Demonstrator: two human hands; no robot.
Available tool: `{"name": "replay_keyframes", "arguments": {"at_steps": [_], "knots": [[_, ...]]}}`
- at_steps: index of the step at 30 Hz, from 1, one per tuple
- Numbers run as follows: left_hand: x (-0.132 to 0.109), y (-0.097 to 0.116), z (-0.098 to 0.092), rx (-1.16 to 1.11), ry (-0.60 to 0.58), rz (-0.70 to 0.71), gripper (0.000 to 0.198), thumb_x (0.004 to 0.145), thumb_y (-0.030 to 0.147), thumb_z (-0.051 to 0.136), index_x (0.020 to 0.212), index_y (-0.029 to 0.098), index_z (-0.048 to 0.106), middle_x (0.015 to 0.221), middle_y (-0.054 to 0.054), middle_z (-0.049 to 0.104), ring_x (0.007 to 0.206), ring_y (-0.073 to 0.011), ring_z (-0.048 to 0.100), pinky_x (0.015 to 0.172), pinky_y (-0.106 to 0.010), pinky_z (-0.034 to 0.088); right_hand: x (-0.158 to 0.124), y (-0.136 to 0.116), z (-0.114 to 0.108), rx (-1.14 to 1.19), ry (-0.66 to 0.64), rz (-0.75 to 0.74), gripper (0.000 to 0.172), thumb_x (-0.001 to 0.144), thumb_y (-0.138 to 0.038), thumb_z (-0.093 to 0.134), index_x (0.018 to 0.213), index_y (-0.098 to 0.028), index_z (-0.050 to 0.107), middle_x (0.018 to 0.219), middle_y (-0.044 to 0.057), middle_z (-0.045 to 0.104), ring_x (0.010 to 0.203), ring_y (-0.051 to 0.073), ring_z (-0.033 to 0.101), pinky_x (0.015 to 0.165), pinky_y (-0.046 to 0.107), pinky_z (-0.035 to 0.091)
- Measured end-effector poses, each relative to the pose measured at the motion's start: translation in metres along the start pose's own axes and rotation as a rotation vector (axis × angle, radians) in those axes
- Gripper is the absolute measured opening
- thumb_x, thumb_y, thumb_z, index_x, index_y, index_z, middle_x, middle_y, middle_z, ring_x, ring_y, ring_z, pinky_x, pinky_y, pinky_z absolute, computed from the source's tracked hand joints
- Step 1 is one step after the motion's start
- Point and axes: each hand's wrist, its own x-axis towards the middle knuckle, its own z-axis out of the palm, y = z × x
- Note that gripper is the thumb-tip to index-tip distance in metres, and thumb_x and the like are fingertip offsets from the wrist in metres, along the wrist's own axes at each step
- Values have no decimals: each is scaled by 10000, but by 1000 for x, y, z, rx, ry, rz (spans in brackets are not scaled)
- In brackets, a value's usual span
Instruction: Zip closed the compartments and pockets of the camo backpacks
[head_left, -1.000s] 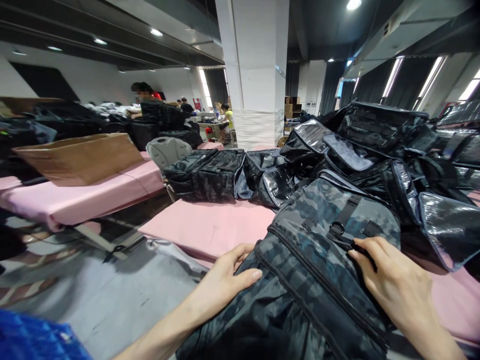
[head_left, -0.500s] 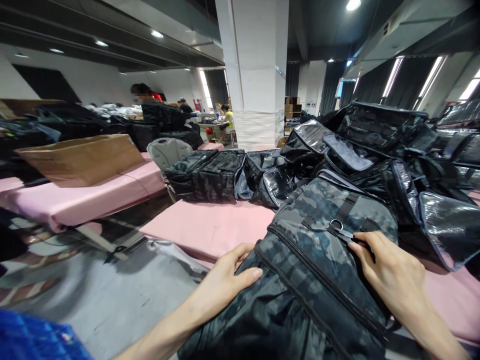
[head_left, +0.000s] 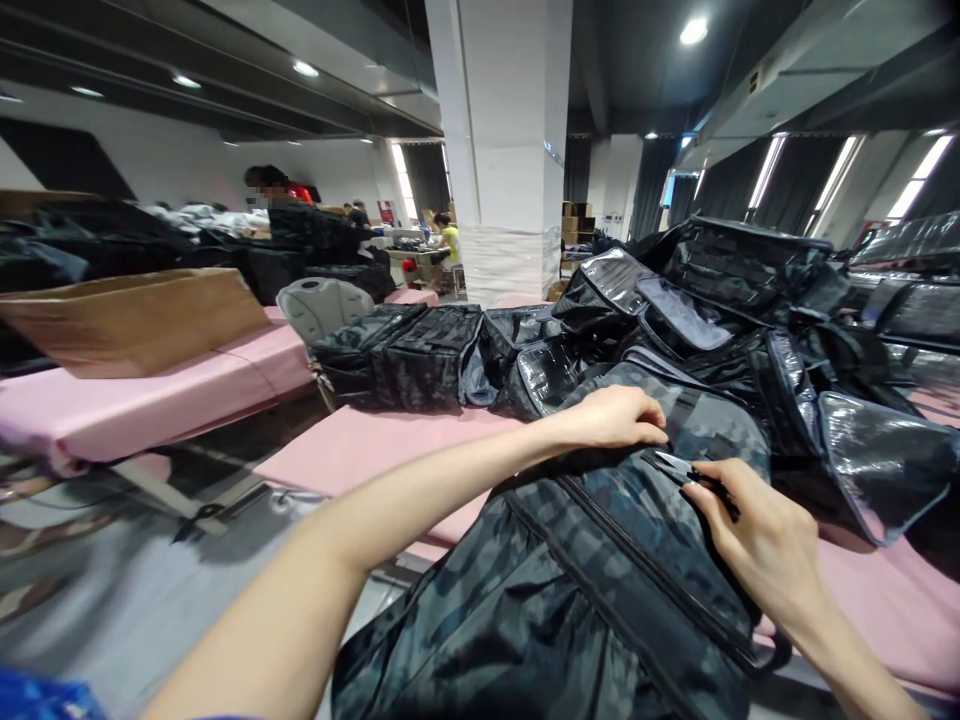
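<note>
A dark camouflage backpack point(head_left: 555, 590) lies on the pink-covered table in front of me. My right hand point(head_left: 750, 510) is closed round small metal snips point(head_left: 675, 464), whose blades point left over the bag's upper panel. My left hand point(head_left: 622, 415) reaches across the bag, just above the blade tips. Its fingers are curled together against the panel; what they pinch, if anything, is too small to make out.
A pile of camouflage bags with silver linings point(head_left: 885, 460) fills the right side. More bags point(head_left: 435, 350) line the table's far edge, before a white pillar point(head_left: 510, 180). A cardboard box point(head_left: 135, 320) rests on the left pink table point(head_left: 187, 400). People are in the background.
My left hand has left the bag's left edge and moved right and up to the panel near the snips. The view has shifted slightly. My right hand still holds the snips.
</note>
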Motion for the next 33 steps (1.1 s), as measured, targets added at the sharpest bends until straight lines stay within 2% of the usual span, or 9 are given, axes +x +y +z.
{"name": "replay_keyframes", "arguments": {"at_steps": [2,6,10,15,19,25,33], "knots": [[15,6,3,93,-91,-48,194,809,336,568,898,188,657,864,-20,677,818,-168,609,704,-233,430,-1,1,-1,-4,6,-16,200,929,-365,471,930,-195,577,817,-5,657,661,109,621,546,216,395],[16,11,6,184,-175,-46,180,826,336,533,863,189,630,826,-21,661,783,-162,596,664,-221,402,-2,3,-1,13,-5,-14,180,924,-349,485,947,-194,575,854,1,657,697,111,622,577,216,405],[13,4,9,105,-151,13,155,829,273,525,921,201,627,922,-7,668,844,-147,593,719,-210,399,-1,2,2,53,-7,-13,152,916,-326,504,947,-196,576,846,-9,647,701,97,611,597,210,407],[10,1,15,18,-63,-25,157,827,222,499,832,170,647,824,-15,667,780,-144,592,708,-216,394,-2,2,3,97,-2,-27,135,912,-304,510,960,-194,570,867,-1,644,730,101,610,626,213,418],[8,2,18,-182,59,-53,131,797,177,520,797,144,647,779,-12,652,740,-128,571,723,-215,405,-4,3,3,101,5,-19,127,905,-298,523,972,-196,560,888,1,641,760,109,608,659,215,421],[6,5,23,-826,103,-240,28,752,140,551,730,122,550,569,56,473,503,-55,415,491,-170,350,0,-1,2,-1,58,13,180,928,-343,479,965,-190,567,854,-3,644,699,103,607,584,213,391],[6,9,23,-988,157,-297,75,735,71,584,720,117,528,508,70,464,443,-35,401,430,-158,331,2,-7,1,-128,97,-47,178,924,-316,482,944,-171,583,837,11,658,697,113,613,575,226,369]]}}
